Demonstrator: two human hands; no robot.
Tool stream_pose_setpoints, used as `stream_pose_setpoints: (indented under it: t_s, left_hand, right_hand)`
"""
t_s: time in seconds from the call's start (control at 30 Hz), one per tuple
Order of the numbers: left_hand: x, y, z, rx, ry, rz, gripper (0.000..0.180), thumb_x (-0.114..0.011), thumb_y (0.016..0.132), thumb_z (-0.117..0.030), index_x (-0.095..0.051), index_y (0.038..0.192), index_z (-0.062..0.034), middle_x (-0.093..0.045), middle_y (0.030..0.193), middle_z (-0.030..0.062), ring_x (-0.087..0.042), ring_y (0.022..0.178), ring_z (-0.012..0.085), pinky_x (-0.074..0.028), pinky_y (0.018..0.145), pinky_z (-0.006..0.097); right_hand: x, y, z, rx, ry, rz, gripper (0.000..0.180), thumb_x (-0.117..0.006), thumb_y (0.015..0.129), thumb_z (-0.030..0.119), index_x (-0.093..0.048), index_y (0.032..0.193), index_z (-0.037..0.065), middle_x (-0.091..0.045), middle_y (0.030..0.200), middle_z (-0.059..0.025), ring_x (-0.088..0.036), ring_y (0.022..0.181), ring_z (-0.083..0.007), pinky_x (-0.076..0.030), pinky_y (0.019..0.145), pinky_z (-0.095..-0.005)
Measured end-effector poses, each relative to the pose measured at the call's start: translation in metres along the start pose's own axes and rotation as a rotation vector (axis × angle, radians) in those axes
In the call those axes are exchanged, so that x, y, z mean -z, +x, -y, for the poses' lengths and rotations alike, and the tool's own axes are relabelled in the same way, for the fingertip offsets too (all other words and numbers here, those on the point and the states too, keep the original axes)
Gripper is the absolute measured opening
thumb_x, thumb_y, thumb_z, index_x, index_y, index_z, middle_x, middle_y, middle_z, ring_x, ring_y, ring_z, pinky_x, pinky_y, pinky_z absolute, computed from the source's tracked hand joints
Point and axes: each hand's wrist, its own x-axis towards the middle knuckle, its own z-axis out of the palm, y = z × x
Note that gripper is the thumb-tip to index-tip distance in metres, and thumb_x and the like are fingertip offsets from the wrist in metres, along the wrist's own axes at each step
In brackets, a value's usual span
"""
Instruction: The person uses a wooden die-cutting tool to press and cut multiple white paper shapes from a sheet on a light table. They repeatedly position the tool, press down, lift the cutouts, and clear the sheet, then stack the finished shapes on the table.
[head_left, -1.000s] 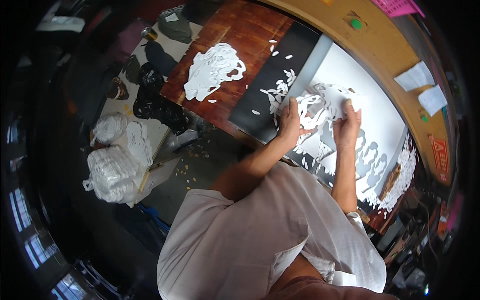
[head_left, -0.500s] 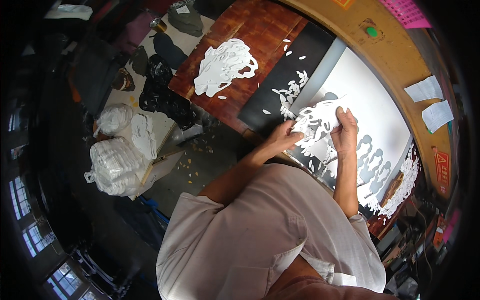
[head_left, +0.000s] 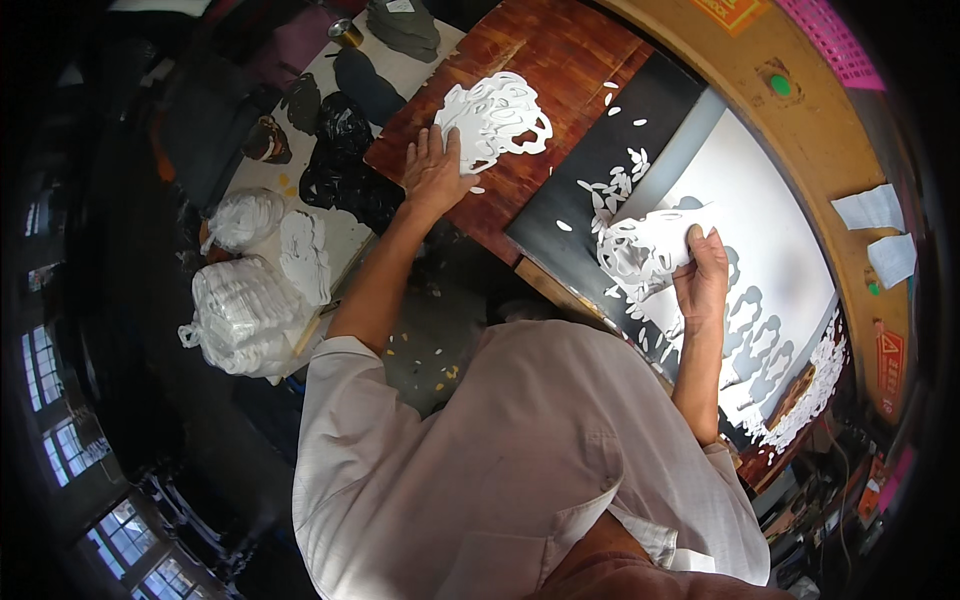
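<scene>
The table carries a black mat with a white sheet on it, so cut shapes show against the dark. My right hand pinches a lacy cutout by its edge, lifted just above the mat, probably to spare the thin strips. My left hand lies open and flat on a second cutout, pinning it to the wood. Small scraps dot the mat.

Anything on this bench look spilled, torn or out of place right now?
Small white paper scraps lie scattered over the black sheet, and yellowish bits litter the floor below the bench. The cut-out in the right hand looks whole; nothing looks torn.
</scene>
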Motion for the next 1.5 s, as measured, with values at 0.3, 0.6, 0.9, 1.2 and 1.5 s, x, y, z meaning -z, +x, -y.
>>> stream_pose_setpoints:
  t_s: [0.3, 0.6, 0.9, 1.2, 1.5]
  left_hand:
    - [0.040, 0.011, 0.004, -0.154, 0.259, -0.166, 0.039, -0.061, 0.104, -0.025, -0.066, 0.139, -0.0095, -0.056, 0.151, 0.0168, -0.048, 0.143, 0.0468, -0.041, 0.115, 0.064]
    - [0.208, 0.051, -0.061, -0.646, 0.393, -0.348, 0.017, -0.064, 0.095, -0.015, -0.073, 0.109, -0.0127, -0.074, 0.108, 0.0055, -0.074, 0.095, 0.0308, -0.060, 0.079, 0.041]
    - [0.225, 0.030, -0.190, -1.035, 0.034, -0.246, 0.021, -0.072, 0.085, -0.010, -0.075, 0.106, -0.0076, -0.070, 0.100, 0.0118, -0.072, 0.099, 0.0330, -0.058, 0.085, 0.045]
    - [0.193, 0.056, -0.177, -0.860, -0.514, -0.053, 0.045, -0.081, 0.086, -0.012, -0.066, 0.127, -0.0027, -0.070, 0.114, 0.0192, -0.069, 0.108, 0.0390, -0.054, 0.092, 0.043]
    - [0.169, 0.017, -0.198, -0.738, -0.451, 0.097, 0.078, -0.079, 0.088, -0.002, -0.048, 0.158, -0.0130, -0.056, 0.139, 0.0200, -0.063, 0.120, 0.0392, -0.054, 0.098, 0.045]
  right_hand:
    - [-0.006, 0.013, -0.002, -0.038, 0.006, -0.074, 0.028, -0.064, 0.108, 0.011, -0.062, 0.134, 0.001, -0.075, 0.121, -0.0104, -0.075, 0.107, -0.0191, -0.063, 0.095, -0.0349]
    - [-0.036, 0.070, 0.068, 0.310, -0.159, -0.038, 0.032, -0.061, 0.109, 0.013, -0.060, 0.136, -0.003, -0.073, 0.120, -0.0120, -0.072, 0.100, -0.0177, -0.060, 0.089, -0.0318]
    - [-0.112, 0.052, 0.045, 0.028, -0.310, 0.182, 0.027, -0.065, 0.109, 0.016, -0.069, 0.128, -0.002, -0.077, 0.109, -0.0060, -0.072, 0.091, -0.0113, -0.058, 0.081, -0.0263]
    - [-0.099, 0.031, 0.027, -0.093, -0.165, 0.251, 0.030, -0.064, 0.110, 0.024, -0.070, 0.127, 0.001, -0.076, 0.108, -0.0044, -0.072, 0.094, -0.0104, -0.059, 0.085, -0.0268]
    - [-0.091, 0.025, 0.035, -0.188, -0.296, 0.431, 0.025, -0.065, 0.111, 0.028, -0.071, 0.112, 0.005, -0.070, 0.097, 0.0025, -0.061, 0.089, -0.0047, -0.052, 0.081, -0.0251]
